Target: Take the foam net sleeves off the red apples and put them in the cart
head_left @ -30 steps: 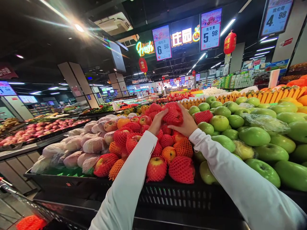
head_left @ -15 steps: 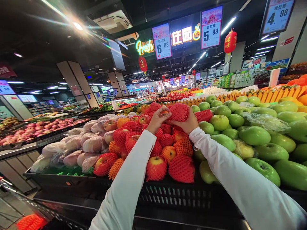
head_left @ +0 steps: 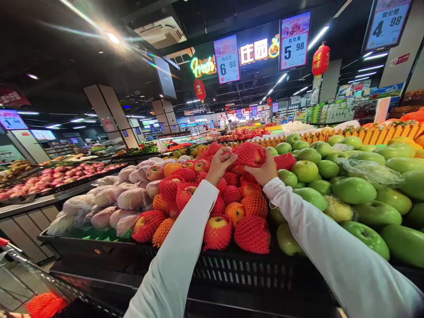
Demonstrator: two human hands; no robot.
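Observation:
A red foam-netted apple (head_left: pixel 249 153) is held up over the pile, with my right hand (head_left: pixel 266 169) closed around its right side and underside. At its left edge my left hand (head_left: pixel 220 165) has curled fingers, the tips pinched at the red foam net. Just below both hands lie several more apples in red and orange nets, among them a netted apple (head_left: pixel 217 229) with its yellow-red top showing and an orange-netted apple (head_left: pixel 254 204). They rest in a black slotted crate (head_left: pixel 241 271).
Green apples (head_left: pixel 353 187) are heaped to the right, and wrapped pale fruit (head_left: pixel 133 198) to the left. A yellow picket edging (head_left: pixel 380 132) runs behind. At lower left stands a shopping cart (head_left: pixel 36 269) with a red netted item (head_left: pixel 46 304). Price screens (head_left: pixel 294 42) hang overhead.
The view has shifted slightly, so the scene sits a little further right. Both hands stay at the netted apple, which appears slightly turned, with more of its skin visible through the net.

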